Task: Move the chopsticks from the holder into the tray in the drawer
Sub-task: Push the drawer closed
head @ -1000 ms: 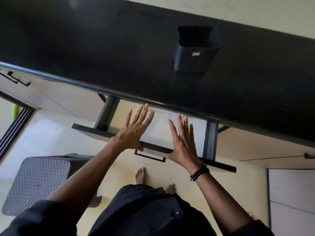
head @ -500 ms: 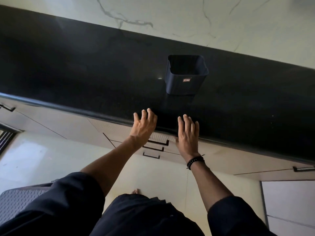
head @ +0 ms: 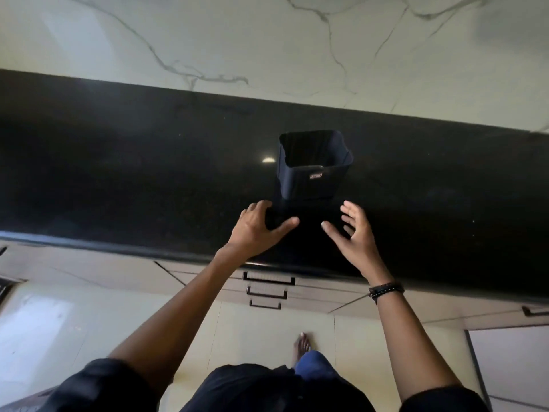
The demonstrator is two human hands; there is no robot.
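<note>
A dark square holder (head: 313,171) stands on the black countertop (head: 118,173) with nothing showing inside it. No chopsticks are in view. My left hand (head: 258,227) hovers just left of and below the holder's base, fingers loosely curved and holding nothing. My right hand (head: 353,230) hovers just right of the base, fingers spread, palm turned inward. Neither hand touches the holder. The top drawer (head: 269,278) under the counter is closed, so the tray is hidden.
Two more drawer handles (head: 266,292) sit below the top one. A marble wall (head: 267,40) rises behind the counter. Another cabinet handle (head: 534,310) is at the right. My bare foot (head: 301,346) stands on the pale floor.
Both hands pushed the open drawer shut, then rose from the drawer front over the counter edge toward the holder. The camera tilted up.
</note>
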